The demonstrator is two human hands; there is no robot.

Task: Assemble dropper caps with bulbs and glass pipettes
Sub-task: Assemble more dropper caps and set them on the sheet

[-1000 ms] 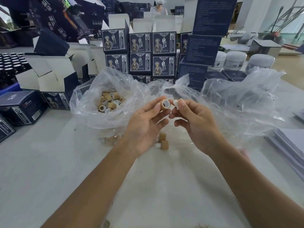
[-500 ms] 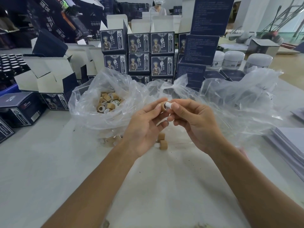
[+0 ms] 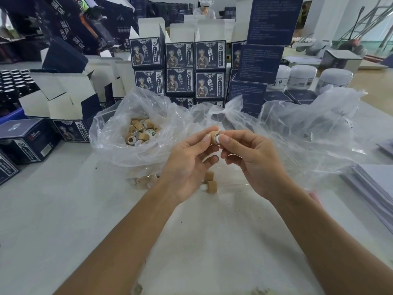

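Observation:
My left hand [image 3: 188, 165] pinches a tan, wood-look dropper cap [image 3: 213, 137] between thumb and forefinger, its open end facing right. My right hand [image 3: 252, 160] presses a small white bulb [image 3: 219, 139] into that open end with thumb and forefinger; most of the bulb is hidden inside the cap. Two more tan caps [image 3: 211, 184] lie on the table just below my hands. A clear plastic bag [image 3: 119, 145] to the left holds several loose caps [image 3: 139, 133].
Stacked dark blue product boxes [image 3: 180, 71] stand behind the bags, with open boxes [image 3: 63, 103] at left and white jars [image 3: 302, 76] at back right. A second crumpled clear bag [image 3: 308, 128] spreads to the right. A paper stack [image 3: 374, 184] lies at the right edge.
My hands came together: the white bulb, held apart from the cap a second ago, now sits pushed into the cap's open end. Both hands drifted slightly left.

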